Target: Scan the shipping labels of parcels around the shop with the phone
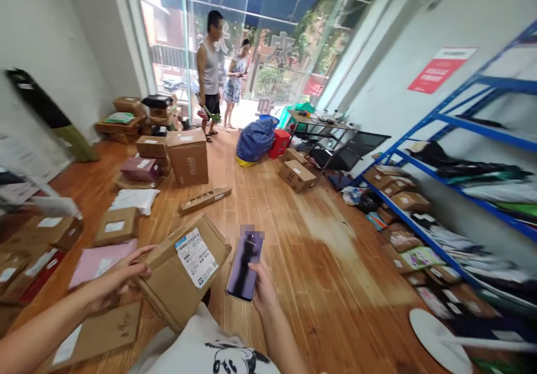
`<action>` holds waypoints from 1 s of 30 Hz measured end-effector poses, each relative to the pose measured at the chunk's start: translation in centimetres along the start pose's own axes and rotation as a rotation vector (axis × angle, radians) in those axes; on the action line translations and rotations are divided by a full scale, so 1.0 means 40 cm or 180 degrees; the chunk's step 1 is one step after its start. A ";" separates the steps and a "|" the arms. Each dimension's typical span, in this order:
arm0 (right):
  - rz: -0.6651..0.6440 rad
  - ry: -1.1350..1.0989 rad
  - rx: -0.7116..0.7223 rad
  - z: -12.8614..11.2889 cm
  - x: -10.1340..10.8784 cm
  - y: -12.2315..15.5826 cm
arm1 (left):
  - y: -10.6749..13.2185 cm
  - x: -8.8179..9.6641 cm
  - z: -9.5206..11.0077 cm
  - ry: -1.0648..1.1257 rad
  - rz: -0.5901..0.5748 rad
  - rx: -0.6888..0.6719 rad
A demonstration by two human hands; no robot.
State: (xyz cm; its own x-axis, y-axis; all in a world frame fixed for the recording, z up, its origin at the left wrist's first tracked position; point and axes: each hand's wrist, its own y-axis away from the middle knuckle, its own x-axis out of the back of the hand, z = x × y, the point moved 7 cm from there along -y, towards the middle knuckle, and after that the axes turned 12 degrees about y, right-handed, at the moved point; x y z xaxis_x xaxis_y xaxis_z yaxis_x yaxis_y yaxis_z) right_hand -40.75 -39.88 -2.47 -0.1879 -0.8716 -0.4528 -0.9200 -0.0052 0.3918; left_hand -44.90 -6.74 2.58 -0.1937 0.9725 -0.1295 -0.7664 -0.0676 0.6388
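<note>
My left hand [115, 279] grips the left side of a brown cardboard parcel [174, 284] with a white shipping label on top. The parcel is held tilted in front of my chest. My right hand [262, 290] holds a purple smartphone [244, 267] upright, just to the right of the parcel's label. Below both hands shows my white printed shirt [205, 349].
Many cardboard boxes [188, 155] and flat parcels lie on the wooden floor at left and centre. A blue metal shelf [453, 195] with packages runs along the right wall. Two people [210, 71] stand at the glass entrance. A blue bag [255, 139] and a red stool sit near a folding table.
</note>
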 end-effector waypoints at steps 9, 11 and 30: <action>0.0329 0.0272 0.0361 -0.155 -0.079 -0.342 | -0.398 -0.087 0.324 -0.0423 0.0088 -0.0118; 0.0350 0.0203 0.0326 -0.178 -0.066 -0.411 | -0.467 -0.125 0.375 -0.0379 0.0042 -0.0118; -0.0047 0.0057 -0.0512 -0.624 0.150 -1.157 | -1.017 -0.575 0.829 -0.0046 -0.0040 -0.0158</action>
State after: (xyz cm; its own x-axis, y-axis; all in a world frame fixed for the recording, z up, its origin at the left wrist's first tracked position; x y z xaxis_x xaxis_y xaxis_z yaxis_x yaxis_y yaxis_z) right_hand 9.29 -57.11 -3.34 -0.1673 -0.8794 -0.4457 -0.8555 -0.0952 0.5090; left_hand 11.01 -18.95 4.71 -0.1753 0.9764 -0.1261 -0.7983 -0.0660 0.5987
